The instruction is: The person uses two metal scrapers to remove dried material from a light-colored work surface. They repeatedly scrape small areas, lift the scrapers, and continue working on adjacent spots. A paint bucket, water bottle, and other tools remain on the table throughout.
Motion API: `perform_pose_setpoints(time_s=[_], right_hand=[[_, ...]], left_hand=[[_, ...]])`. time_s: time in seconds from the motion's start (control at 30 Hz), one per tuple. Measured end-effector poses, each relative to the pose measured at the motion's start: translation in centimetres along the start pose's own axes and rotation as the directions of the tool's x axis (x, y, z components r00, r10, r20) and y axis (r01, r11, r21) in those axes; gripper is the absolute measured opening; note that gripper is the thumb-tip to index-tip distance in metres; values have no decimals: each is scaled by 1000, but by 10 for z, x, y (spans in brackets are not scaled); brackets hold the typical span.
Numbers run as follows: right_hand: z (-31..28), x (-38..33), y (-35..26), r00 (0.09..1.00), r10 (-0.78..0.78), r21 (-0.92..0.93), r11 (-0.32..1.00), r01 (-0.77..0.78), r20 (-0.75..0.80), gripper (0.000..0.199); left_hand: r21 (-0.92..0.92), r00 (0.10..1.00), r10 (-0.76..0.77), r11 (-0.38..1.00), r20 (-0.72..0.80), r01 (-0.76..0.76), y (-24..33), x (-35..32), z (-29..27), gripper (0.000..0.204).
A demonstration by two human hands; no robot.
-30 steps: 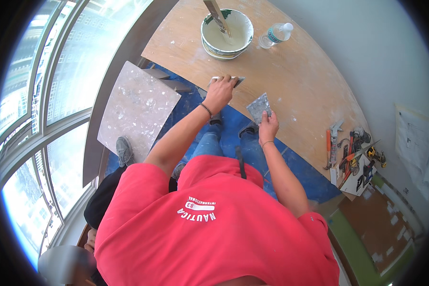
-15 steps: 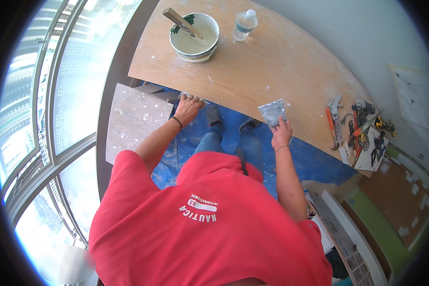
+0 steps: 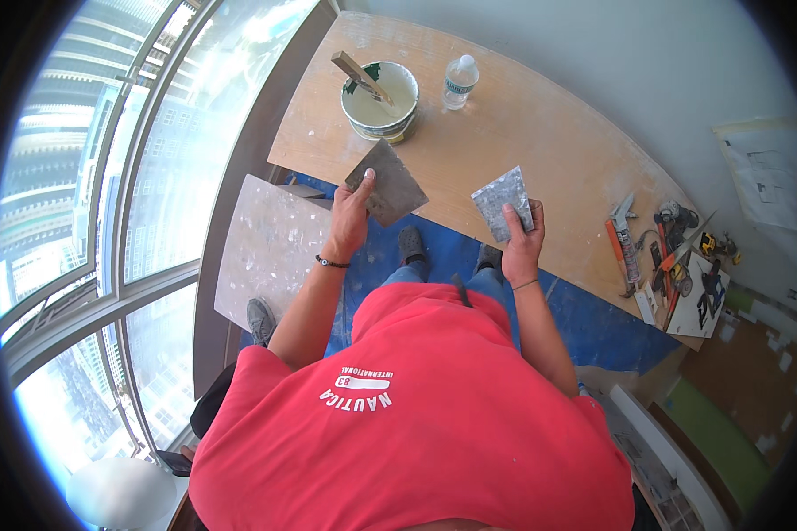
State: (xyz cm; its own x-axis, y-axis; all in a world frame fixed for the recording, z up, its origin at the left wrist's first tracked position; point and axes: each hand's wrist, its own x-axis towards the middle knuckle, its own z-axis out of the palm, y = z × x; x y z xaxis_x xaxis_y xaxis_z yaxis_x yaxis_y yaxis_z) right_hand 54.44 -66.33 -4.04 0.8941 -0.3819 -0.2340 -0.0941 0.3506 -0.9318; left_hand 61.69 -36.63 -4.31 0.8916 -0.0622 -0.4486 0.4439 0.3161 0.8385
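My left hand (image 3: 352,212) grips a square grey putty spreader (image 3: 390,184), thumb on its upper face, raised over the near edge of the wooden table. In my right hand (image 3: 524,237) is a smaller, whitish-smeared putty spreader (image 3: 501,200), held tilted, with the thumb on its face and the fingers behind. The spreaders are apart from each other. Beyond my left hand stands a bucket (image 3: 380,113) of pale, creamy compound, with a wooden-handled tool (image 3: 361,76) leaning in it. A clear plastic water bottle (image 3: 460,82) is upright to the right of the bucket.
Hand tools and a caulking gun (image 3: 624,243) lie at the right end of the wooden table (image 3: 540,124). Blue sheeting (image 3: 584,323) covers the floor. A spattered board (image 3: 270,234) sits left, beside another person's shoe (image 3: 261,321). Windows (image 3: 173,150) line the left side.
My left hand has come up from the table's near edge, now with the grey spreader plainly in view. My right hand's spreader has turned. Another person's shoe has appeared at left.
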Motion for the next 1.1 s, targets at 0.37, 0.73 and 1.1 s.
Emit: perform_pose_setpoints(time_s=[0.37,0.73,1.1], right_hand=[[26,33,-83,776,-544,-517,587,623,318,38],[-33,32,-135,681,-591,-408,545,732,432,45],[-111,42,-166,203,-598,-171,110,979,775,53]], left_hand=[[370,860,426,779,281,-506,1,-56,183,36],[364,855,471,774,217,-519,-1,-62,268,37],[-601,745,105,670,659,436,-15,20,262,44]])
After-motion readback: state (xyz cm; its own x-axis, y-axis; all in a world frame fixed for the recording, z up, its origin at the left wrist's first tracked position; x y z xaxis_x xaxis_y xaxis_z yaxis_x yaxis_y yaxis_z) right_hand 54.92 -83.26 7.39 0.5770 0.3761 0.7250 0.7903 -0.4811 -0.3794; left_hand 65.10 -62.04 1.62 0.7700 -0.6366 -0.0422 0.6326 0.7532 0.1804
